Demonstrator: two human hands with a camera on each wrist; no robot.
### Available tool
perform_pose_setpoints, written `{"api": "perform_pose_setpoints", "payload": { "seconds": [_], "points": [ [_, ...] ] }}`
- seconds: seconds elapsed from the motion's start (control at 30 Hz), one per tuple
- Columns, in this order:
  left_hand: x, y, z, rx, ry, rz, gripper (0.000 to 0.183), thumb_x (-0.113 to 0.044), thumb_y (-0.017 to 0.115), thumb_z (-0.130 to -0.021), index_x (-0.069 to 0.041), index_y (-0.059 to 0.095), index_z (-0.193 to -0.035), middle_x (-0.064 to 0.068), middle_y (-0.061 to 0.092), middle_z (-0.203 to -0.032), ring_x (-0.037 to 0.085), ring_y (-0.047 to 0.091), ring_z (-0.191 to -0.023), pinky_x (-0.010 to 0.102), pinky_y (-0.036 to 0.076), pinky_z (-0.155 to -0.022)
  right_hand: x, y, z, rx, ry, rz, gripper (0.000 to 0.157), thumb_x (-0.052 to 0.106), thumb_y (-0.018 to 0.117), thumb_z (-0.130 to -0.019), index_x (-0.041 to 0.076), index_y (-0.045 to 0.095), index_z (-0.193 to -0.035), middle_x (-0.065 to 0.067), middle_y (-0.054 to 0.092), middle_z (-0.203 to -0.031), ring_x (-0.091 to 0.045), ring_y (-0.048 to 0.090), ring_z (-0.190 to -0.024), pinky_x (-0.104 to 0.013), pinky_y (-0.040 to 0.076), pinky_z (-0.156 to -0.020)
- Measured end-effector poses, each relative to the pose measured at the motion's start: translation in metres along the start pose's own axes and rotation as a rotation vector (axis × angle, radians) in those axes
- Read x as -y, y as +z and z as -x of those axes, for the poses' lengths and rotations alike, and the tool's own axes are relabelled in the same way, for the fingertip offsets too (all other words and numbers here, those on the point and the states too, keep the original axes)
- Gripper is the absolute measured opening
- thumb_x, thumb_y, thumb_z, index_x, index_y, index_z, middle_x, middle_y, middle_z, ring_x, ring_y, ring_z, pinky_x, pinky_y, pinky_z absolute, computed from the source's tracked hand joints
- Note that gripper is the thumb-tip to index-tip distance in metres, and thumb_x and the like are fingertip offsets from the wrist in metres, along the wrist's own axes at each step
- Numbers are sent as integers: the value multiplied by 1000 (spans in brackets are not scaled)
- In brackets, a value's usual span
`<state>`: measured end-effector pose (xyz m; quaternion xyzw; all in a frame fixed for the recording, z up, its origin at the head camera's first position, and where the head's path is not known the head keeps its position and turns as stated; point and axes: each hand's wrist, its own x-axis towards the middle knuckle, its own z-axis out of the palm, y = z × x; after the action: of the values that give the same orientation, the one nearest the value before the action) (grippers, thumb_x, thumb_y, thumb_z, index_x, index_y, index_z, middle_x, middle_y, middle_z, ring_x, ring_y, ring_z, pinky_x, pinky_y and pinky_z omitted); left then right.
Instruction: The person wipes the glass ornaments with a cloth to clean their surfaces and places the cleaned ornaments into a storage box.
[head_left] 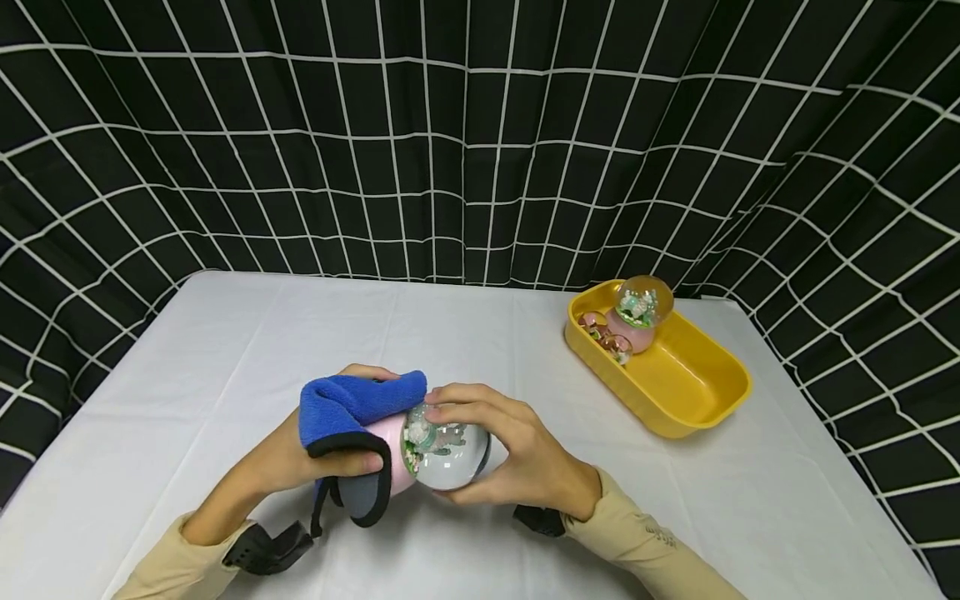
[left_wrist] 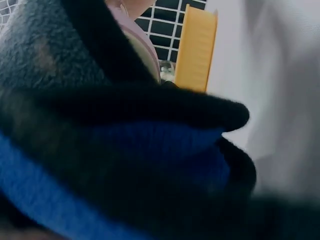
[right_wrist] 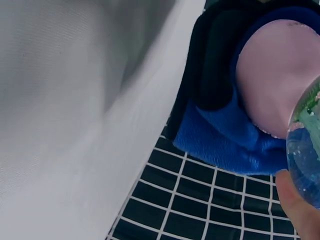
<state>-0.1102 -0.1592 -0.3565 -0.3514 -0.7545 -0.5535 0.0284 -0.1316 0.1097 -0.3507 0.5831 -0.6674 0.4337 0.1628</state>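
A snow globe (head_left: 447,454) with a pink base lies sideways between my two hands, over the front part of the table. My left hand (head_left: 300,457) grips its base through a blue cloth (head_left: 347,406) that has a grey side and black edging. Fingers and thumb of my right hand (head_left: 517,442) curl round the clear glass ball, which has small white figures and greenery inside. In the right wrist view the pink base (right_wrist: 275,75) sits wrapped in the cloth (right_wrist: 220,142). Folds of the cloth (left_wrist: 160,145) fill most of the left wrist view and hide the left fingers.
A yellow tray (head_left: 697,375) stands at the back right of the white-covered table (head_left: 247,350). In it are a second snow globe (head_left: 637,312) with a pink base and several small clear ornaments (head_left: 600,329). A black gridded curtain (head_left: 465,142) hangs behind the table.
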Motion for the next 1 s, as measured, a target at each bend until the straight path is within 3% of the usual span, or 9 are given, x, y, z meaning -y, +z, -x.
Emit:
{"api": "perform_pose_setpoints", "payload": {
  "seconds": [0.17, 0.33, 0.43, 0.57, 0.7, 0.83, 1.0],
  "points": [
    [0, 4, -1, -58, -27, -17, 50, 8, 79, -75, -11, 63, -118, -10, 66, -124, 7, 62, -118, 21, 49, -100, 1, -3, -1, 39, -32, 4, 71, 9, 91, -65, 2, 57, -126, -18, 59, -129, -27, 59, -122, -38, 50, -105],
    [3, 10, -4, -213, 2, -60, 29, 11, 75, -79, -6, 68, -103, -13, 69, -103, 3, 66, -97, 18, 52, -87, 2, -5, -2, 62, -35, 0, 71, 9, 92, -64, 2, 58, -126, -18, 59, -128, -27, 59, -122, -37, 50, -104],
    [4, 12, -5, -307, -19, -101, 25, 10, 74, -80, -3, 68, -101, -16, 67, -97, 0, 65, -91, 15, 51, -81, 3, -7, -3, 65, -24, 0, 71, 9, 91, -64, 2, 58, -126, -17, 59, -128, -27, 59, -121, -37, 51, -104],
    [5, 12, -5, -370, -48, -134, 30, 10, 74, -80, -2, 67, -107, -17, 66, -101, -1, 64, -95, 14, 51, -85, 4, -14, -3, 52, 43, 13, 74, 9, 92, -62, 4, 59, -127, -15, 60, -129, -25, 60, -120, -35, 51, -103],
    [5, 9, -6, -365, -58, -180, 37, 8, 76, -80, -6, 66, -113, -14, 67, -107, -1, 64, -102, 13, 49, -90, 4, -23, -2, 13, 156, 65, 77, 11, 93, -59, 6, 60, -128, -12, 59, -131, -23, 60, -119, -33, 51, -103],
    [5, 8, -3, -290, -95, -196, 45, 2, 79, -80, -12, 64, -120, -11, 67, -114, -1, 63, -107, 13, 48, -94, 4, -33, 1, -40, 282, 139, 79, 12, 94, -58, 8, 60, -130, -11, 59, -131, -21, 60, -117, -29, 56, -92],
    [8, 9, -3, -224, -115, -169, 49, 0, 79, -80, -13, 61, -124, -8, 67, -115, 0, 64, -106, 14, 49, -93, 4, -50, 8, -129, 405, 204, 82, 11, 95, -56, 7, 57, -129, -10, 61, -133, -22, 59, -120, -26, 53, -96]
  ]
}}
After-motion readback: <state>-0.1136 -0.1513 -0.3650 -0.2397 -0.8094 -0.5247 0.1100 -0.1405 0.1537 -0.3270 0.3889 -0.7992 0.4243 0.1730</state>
